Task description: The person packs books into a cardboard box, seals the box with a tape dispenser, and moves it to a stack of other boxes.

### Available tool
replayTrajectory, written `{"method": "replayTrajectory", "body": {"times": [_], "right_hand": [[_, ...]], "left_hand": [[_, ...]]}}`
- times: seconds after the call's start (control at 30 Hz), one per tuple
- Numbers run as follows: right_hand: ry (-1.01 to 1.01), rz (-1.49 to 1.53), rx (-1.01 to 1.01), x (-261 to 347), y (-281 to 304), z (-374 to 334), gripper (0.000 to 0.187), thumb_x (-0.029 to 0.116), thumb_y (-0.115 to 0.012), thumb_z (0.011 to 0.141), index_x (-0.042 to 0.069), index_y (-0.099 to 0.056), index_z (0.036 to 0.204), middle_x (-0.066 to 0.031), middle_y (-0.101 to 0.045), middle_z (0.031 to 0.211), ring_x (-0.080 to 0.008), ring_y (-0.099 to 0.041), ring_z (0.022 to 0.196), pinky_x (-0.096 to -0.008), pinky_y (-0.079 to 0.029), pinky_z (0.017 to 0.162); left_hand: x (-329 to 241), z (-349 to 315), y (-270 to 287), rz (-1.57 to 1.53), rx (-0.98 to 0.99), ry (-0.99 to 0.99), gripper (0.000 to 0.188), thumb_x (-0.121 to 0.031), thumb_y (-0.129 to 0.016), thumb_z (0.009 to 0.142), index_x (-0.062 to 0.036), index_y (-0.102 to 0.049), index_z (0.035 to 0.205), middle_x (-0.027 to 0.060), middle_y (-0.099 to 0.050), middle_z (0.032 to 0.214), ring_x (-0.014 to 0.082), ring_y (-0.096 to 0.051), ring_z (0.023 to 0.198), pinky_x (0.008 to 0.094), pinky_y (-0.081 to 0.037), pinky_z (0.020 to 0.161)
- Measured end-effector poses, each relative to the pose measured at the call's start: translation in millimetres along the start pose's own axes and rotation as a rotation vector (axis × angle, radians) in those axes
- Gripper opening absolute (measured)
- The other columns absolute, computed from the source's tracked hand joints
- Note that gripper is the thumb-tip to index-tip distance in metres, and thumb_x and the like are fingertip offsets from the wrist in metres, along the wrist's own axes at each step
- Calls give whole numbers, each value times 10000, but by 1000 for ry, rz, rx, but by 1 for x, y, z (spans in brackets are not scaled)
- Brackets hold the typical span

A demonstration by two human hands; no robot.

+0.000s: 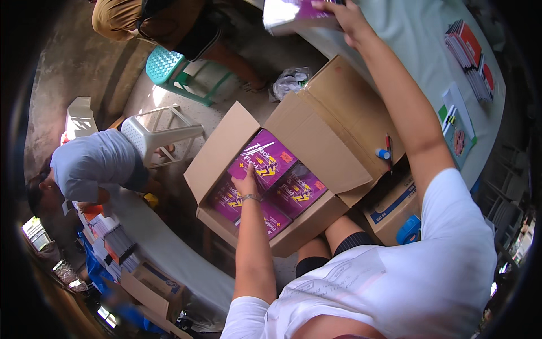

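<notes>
An open cardboard box [305, 230] holds several stacks of purple books [296, 189] with yellow and white cover print. My left hand [247, 185] is inside it, closed at the near left corner of the uppermost purple book stack [265, 158]. Its thumb lies on the cover, while the other fingers are mostly hidden. Up at the top of the view, my right arm stretches far out over a cloth-covered table. That right hand [347, 22] grips another stack of purple books [299, 20], whose pale page edges face me.
On the pale-green tablecloth [406, 51] lie red-covered booklets [474, 53]. A glue stick [383, 153] and pens rest on a box flap. A teal stool [164, 65] and a white stool [155, 133] stand left. Two people [101, 161] bend nearby. A blue tape dispenser [409, 230] sits right.
</notes>
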State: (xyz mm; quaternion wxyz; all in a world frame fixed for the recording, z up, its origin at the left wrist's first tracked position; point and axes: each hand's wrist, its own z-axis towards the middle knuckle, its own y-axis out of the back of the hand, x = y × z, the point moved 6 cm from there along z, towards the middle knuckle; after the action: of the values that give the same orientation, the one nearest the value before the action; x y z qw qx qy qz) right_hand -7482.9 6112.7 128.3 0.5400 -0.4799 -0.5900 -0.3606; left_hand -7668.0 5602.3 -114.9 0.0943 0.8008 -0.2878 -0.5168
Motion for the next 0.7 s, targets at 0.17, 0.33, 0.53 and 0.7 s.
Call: {"method": "replayTrajectory", "body": {"times": [0.17,0.33,0.53,0.7], "right_hand": [[9,-441,803,28,-51,-185,641,112,-796,632,-11,-572,1220,-93,-627,1141,-161,-610,971,-282,-493,871],[-102,-909,1388,-56,-108,-298,683,302,-788,580,62,-618,1197,-194,-658,1052,-304,-638,945,-331,-498,827],[159,-940,924,-156,-112,-242,293,269,-659,759,112,-701,1002,-134,-677,844,-288,-653,778,-375,-512,722],[308,-523,-103,-53,-54,-48,398,344,-674,776,12,-649,993,-170,-683,877,-291,-666,829,-368,-510,757]], "left_hand": [[17,24,31,-170,381,427,704,-434,-690,795,22,-451,1275,166,-491,1323,315,-454,1227,417,-376,998],[28,-27,64,-658,658,548,819,-691,-413,854,-100,-347,1417,167,-451,1362,337,-452,1238,503,-332,1046],[75,-134,50,-353,379,638,868,-722,-344,860,-109,-232,1465,156,-280,1473,299,-296,1342,447,-204,1108],[72,-133,20,-253,333,370,898,-346,-687,832,-25,-134,1462,176,-310,1444,282,-346,1309,384,-308,1070]]}}
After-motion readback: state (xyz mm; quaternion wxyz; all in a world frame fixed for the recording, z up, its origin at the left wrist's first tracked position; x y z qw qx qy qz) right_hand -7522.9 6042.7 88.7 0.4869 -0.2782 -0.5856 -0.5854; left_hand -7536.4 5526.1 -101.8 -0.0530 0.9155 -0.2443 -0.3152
